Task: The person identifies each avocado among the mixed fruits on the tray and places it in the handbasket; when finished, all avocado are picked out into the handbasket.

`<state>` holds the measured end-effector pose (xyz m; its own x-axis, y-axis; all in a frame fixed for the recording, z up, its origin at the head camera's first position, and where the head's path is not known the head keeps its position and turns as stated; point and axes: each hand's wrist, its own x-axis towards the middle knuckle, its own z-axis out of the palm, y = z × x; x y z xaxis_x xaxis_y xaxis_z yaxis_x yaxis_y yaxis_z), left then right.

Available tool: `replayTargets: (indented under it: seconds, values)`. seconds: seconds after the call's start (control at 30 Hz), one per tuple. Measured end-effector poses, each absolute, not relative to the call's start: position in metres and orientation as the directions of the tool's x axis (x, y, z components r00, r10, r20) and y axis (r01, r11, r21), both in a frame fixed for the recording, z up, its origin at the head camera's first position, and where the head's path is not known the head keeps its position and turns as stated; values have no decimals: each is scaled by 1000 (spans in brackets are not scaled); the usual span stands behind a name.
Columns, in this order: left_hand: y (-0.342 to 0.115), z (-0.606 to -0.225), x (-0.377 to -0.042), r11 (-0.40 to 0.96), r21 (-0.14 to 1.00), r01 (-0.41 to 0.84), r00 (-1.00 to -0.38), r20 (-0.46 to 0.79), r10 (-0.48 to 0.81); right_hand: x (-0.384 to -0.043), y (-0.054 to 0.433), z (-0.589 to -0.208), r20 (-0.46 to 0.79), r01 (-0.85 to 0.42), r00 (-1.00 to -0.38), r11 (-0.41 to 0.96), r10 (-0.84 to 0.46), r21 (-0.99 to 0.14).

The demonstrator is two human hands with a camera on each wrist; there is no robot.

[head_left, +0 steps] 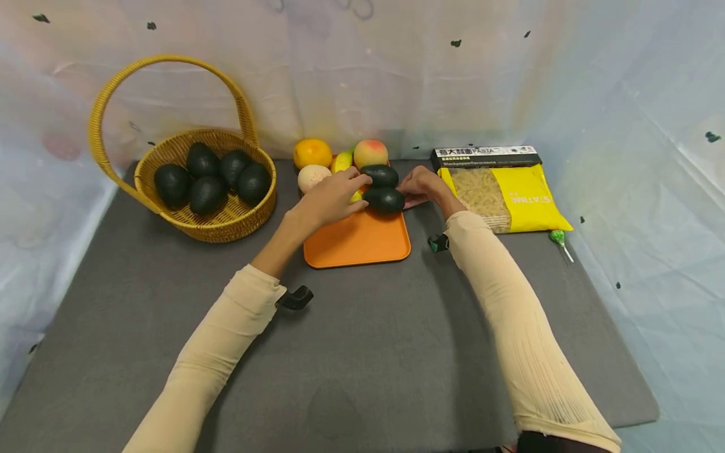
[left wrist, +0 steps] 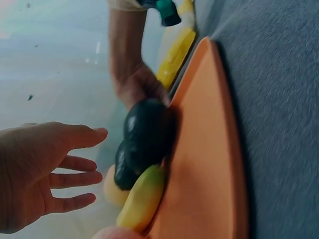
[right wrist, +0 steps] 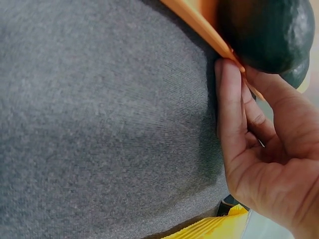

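An orange tray (head_left: 358, 242) carries fruit along its far side. Two dark green avocados (head_left: 385, 201) lie one behind the other at its right. A yellow banana (left wrist: 143, 196) is beside them. My left hand (head_left: 334, 195) hovers over the fruit; the left wrist view shows its fingers extended, apart from the avocados. At the tray's right edge, my right hand (right wrist: 279, 144) pinches the rim between thumb and fingers, close to the nearer avocado. Also in the fruit group are a peach (head_left: 370, 153), an orange (head_left: 313, 154) and a pale round fruit (head_left: 313, 178).
On the left stands a yellow wicker basket (head_left: 226, 233) with a tall handle and several avocados inside. A yellow pasta bag (head_left: 527, 198), a black box (head_left: 487, 157) and a green lollipop (head_left: 558, 238) lie to the right. Hanging sheets border the grey table (head_left: 362, 352).
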<state>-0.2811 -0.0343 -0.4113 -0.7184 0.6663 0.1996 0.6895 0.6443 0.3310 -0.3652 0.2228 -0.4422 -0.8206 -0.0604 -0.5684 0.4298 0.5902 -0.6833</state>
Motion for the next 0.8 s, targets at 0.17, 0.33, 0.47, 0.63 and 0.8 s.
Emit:
replayTargets:
  seconds: [0.17, 0.33, 0.47, 0.63, 0.8]
  values:
    - [-19, -418, -282, 630, 303, 715, -691, 172, 702, -367, 220, -443, -576, 436, -816, 595, -56, -675]
    - [-7, -420, -283, 620, 301, 724, -678, 148, 720, -367, 218, -443, -572, 437, -819, 598, -45, -673]
    - [1, -422, -283, 630, 288, 721, -677, 103, 729, -367, 219, -444, -568, 431, -822, 603, -44, -671]
    - [7, -427, -284, 640, 272, 719, -675, 51, 736, -367, 221, -443, -564, 425, -825, 613, -40, -665]
    - [8, -429, -285, 637, 270, 722, -676, 79, 733, -367, 222, -441, -565, 426, -825, 620, -32, -658]
